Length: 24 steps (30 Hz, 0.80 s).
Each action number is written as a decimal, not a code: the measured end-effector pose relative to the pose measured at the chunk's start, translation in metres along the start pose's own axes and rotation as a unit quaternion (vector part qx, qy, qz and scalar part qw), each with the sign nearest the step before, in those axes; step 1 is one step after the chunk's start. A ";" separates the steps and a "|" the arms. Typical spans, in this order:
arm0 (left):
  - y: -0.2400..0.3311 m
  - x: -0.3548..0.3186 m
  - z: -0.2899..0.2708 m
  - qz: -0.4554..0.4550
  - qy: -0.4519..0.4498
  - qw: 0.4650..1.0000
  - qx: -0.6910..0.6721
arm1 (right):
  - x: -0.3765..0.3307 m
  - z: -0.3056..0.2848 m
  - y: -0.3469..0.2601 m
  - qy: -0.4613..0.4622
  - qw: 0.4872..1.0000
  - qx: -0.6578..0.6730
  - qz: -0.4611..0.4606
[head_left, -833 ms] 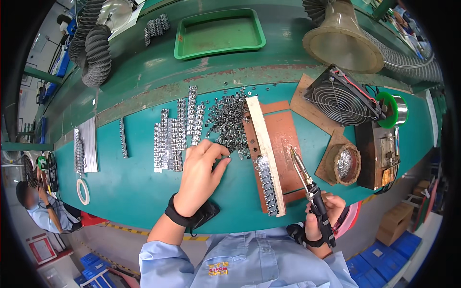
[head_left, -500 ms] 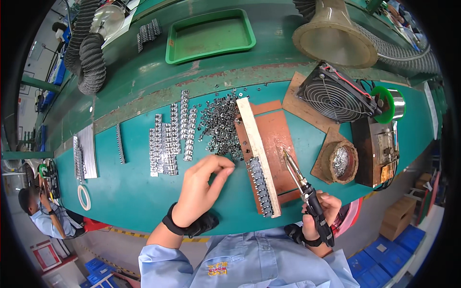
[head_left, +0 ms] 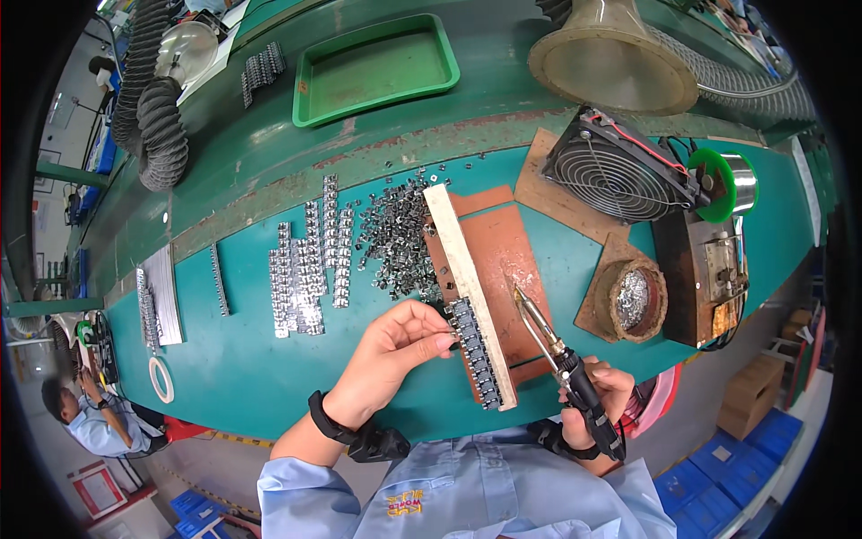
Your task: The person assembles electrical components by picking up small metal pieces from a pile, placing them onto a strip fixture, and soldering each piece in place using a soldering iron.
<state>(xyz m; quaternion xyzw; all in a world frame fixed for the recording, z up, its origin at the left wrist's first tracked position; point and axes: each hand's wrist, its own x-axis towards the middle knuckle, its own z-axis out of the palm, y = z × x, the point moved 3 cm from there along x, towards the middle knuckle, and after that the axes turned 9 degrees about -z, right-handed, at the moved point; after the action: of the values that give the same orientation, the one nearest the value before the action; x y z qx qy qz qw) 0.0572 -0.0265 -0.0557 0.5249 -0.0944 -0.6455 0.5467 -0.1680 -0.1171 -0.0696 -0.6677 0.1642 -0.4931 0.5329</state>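
**Circuit-board strip (head_left: 476,355) just right of the left hand (head_left: 391,355)**

Left thumb and fingertips are pinched together at the strip's edge; whether they grip a component cannot be told. The right hand (head_left: 597,400) wraps a soldering iron (head_left: 576,382), farther from the strip. The strip lies along a pale wooden bar (head_left: 467,283), long axis running away from the person, far end leaning left. Its individual joints are too small to make out.
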 end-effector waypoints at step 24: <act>-0.003 0.000 0.006 -0.003 0.023 1.000 -0.006 | 0.003 -0.002 -0.001 -0.054 0.998 -0.009 -0.014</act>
<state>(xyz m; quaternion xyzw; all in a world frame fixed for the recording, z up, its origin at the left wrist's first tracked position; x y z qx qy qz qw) 0.0510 -0.0282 -0.0552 0.5366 -0.0769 -0.6357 0.5495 -0.1687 -0.1197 -0.0677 -0.7004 0.1308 -0.4621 0.5279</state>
